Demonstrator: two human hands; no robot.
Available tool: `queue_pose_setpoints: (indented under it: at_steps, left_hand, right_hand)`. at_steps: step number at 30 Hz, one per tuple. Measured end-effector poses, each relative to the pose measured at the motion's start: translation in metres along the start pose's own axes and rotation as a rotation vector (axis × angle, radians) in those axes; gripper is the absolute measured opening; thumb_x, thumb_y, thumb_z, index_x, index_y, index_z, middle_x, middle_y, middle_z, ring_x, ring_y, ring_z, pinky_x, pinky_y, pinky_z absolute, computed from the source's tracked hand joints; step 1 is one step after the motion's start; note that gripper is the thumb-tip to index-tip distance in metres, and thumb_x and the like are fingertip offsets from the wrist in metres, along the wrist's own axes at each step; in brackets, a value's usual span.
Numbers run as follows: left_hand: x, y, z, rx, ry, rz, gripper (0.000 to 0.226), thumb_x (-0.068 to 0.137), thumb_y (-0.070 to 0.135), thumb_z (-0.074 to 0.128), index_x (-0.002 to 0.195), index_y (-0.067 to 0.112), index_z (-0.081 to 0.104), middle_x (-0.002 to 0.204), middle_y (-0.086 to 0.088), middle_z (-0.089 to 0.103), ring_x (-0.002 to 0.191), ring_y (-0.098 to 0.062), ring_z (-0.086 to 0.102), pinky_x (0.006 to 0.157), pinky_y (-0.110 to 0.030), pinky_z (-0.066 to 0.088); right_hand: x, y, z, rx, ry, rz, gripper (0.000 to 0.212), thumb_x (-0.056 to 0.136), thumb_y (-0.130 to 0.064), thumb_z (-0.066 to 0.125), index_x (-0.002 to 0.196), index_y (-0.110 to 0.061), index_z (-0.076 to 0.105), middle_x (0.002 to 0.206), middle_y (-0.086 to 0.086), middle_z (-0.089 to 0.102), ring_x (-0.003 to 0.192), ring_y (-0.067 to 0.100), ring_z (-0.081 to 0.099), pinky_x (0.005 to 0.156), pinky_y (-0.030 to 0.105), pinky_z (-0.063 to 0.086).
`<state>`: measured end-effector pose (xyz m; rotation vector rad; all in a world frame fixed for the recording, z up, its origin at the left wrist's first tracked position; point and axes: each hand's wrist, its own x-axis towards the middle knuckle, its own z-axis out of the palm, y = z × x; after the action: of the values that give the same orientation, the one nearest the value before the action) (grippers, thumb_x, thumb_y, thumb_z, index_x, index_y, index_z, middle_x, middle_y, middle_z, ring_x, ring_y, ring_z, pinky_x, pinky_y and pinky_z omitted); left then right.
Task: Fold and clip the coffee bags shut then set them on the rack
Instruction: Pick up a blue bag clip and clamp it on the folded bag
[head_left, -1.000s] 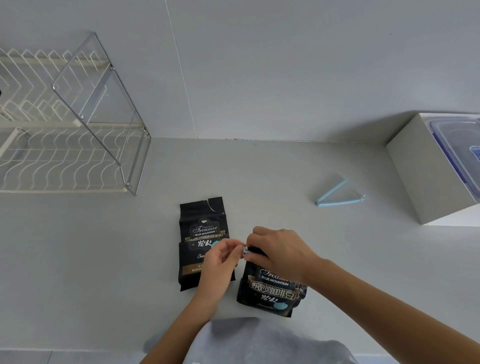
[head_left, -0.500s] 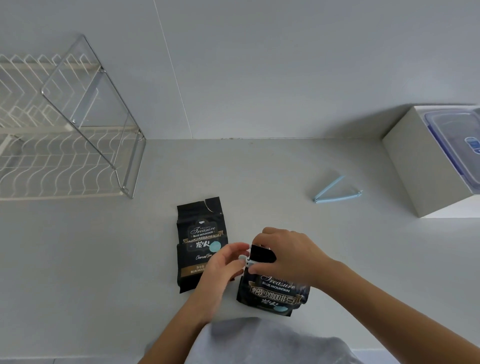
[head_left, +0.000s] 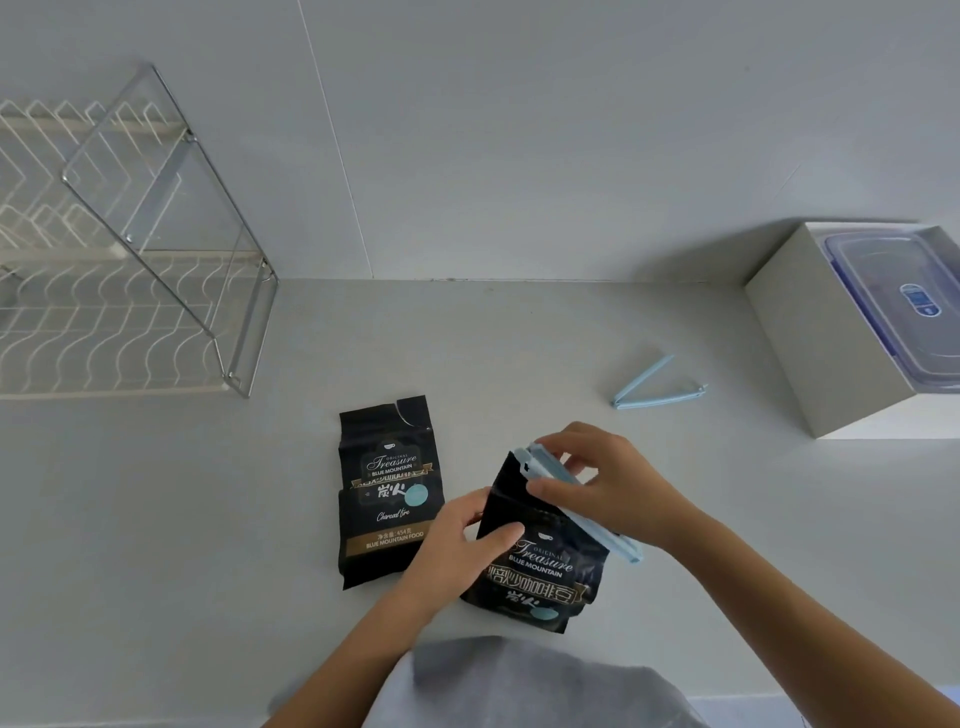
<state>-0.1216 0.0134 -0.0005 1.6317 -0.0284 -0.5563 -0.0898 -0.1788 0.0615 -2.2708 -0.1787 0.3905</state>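
Coffee bags, two of them, are on the pale counter (head_left: 519, 332), both black with the same label. From big to small, first the wire rack (head_left: 124, 291) stands at the far left against the wall, and nothing is on it. At the far right is a white box (head_left: 795, 338) with a clear plastic container (head_left: 904, 301) in it, whose small blue label is not readable.

One flat coffee bag (head_left: 387, 493) lies left of the hands with its top torn and unfolded. On it I can read "ORIGINAL Treasure BLUE MOUNTAIN", "Charcoal fire" and "BLUE MOUNTAIN FOOD". The held coffee bag (head_left: 535, 561) is near the person, tilted, and shows "ORIGINAL TREASURE BLUE MOUNTAIN" and some Chinese characters.

There are two light blue clips. One blue clip (head_left: 576, 499) runs along the folded top of the held bag. The spare clip (head_left: 657, 387) lies open in a V shape, far and to the right, well apart from the bags.

The left hand (head_left: 462, 540) grips the left side of the held bag with thumb in front. The right hand (head_left: 608, 488) pinches the clip on the bag top.
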Motion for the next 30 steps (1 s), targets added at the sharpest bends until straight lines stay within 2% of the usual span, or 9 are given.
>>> queue_pose_setpoints:
  at_steps: [7,10,13,16,20,23,25,28,30]
  left_hand:
    - [0.006,-0.001,0.002,-0.026,0.046,-0.003,0.026,0.084,0.013,0.065,0.105,0.029,0.063,0.1,0.005,0.072,0.097,-0.01,0.066,0.088,-0.031,0.052]
    - [0.005,-0.001,0.003,-0.095,0.03,-0.025,0.021,0.084,0.013,0.066,0.1,0.027,0.067,0.099,0.0,0.073,0.098,-0.018,0.066,0.092,-0.04,0.052]
    - [0.004,0.0,0.005,-0.119,0.022,-0.049,0.017,0.085,0.018,0.066,0.098,0.028,0.069,0.099,0.002,0.074,0.099,-0.02,0.067,0.093,-0.044,0.051]
    - [0.007,-0.001,0.006,-0.097,0.038,-0.001,0.026,0.086,0.017,0.065,0.107,0.032,0.063,0.1,0.005,0.073,0.101,-0.016,0.066,0.091,-0.036,0.053]
    - [0.007,-0.004,0.008,-0.078,0.117,0.085,0.054,0.084,0.011,0.066,0.124,0.039,0.042,0.089,0.005,0.072,0.093,-0.009,0.066,0.082,-0.018,0.051]
    - [0.009,-0.004,0.005,0.104,0.111,0.151,0.037,0.084,0.017,0.067,0.112,0.037,0.055,0.099,0.013,0.069,0.101,-0.004,0.062,0.093,-0.028,0.051]
    - [0.01,-0.002,0.001,0.146,0.093,0.101,0.024,0.082,0.024,0.068,0.102,0.037,0.063,0.104,0.013,0.066,0.105,-0.003,0.059,0.096,-0.039,0.049]
    - [0.013,-0.002,-0.005,0.197,0.063,0.054,0.016,0.078,0.027,0.073,0.089,0.036,0.066,0.109,0.008,0.052,0.112,-0.008,0.047,0.103,-0.044,0.041]
    - [0.012,-0.005,-0.007,0.241,0.017,0.086,0.016,0.076,0.027,0.075,0.089,0.031,0.067,0.122,0.014,0.042,0.124,-0.005,0.035,0.109,-0.039,0.034]
  right_hand:
    - [-0.001,0.01,0.001,-0.071,-0.068,-0.025,0.019,0.085,-0.043,0.062,0.101,-0.036,0.068,0.095,-0.014,0.06,0.082,0.0,0.057,0.07,0.019,0.044]
    - [-0.004,0.016,0.004,0.087,-0.047,0.025,0.014,0.091,-0.033,0.057,0.099,-0.036,0.069,0.089,-0.01,0.067,0.079,0.005,0.06,0.071,0.023,0.048]
    - [-0.008,0.025,-0.001,0.181,0.035,0.126,0.025,0.098,-0.031,0.044,0.098,-0.033,0.069,0.082,0.004,0.068,0.069,0.019,0.057,0.067,0.031,0.047]
    - [-0.019,0.034,-0.005,0.351,0.02,0.254,0.034,0.1,-0.035,0.038,0.096,-0.031,0.072,0.068,0.0,0.056,0.055,0.009,0.045,0.051,0.021,0.039]
    - [-0.035,0.047,-0.011,0.455,0.032,0.338,0.034,0.101,-0.024,0.036,0.102,-0.02,0.07,0.066,0.002,0.049,0.056,0.01,0.043,0.052,0.022,0.036]
    - [-0.041,0.056,-0.013,0.366,0.063,0.371,0.031,0.093,-0.004,0.038,0.104,-0.013,0.066,0.069,0.004,0.045,0.06,0.013,0.041,0.058,0.026,0.036]
    - [-0.045,0.056,-0.013,0.466,0.029,0.356,0.037,0.089,0.006,0.04,0.103,-0.017,0.067,0.068,0.004,0.041,0.058,0.013,0.037,0.053,0.024,0.033]
    - [-0.047,0.054,-0.015,0.58,-0.058,0.305,0.029,0.095,-0.003,0.046,0.107,-0.021,0.065,0.068,0.001,0.043,0.054,0.01,0.037,0.047,0.02,0.031]
    - [-0.045,0.051,-0.018,0.647,-0.111,0.3,0.02,0.096,-0.018,0.048,0.11,-0.023,0.061,0.068,0.004,0.043,0.054,0.01,0.035,0.046,0.02,0.029]
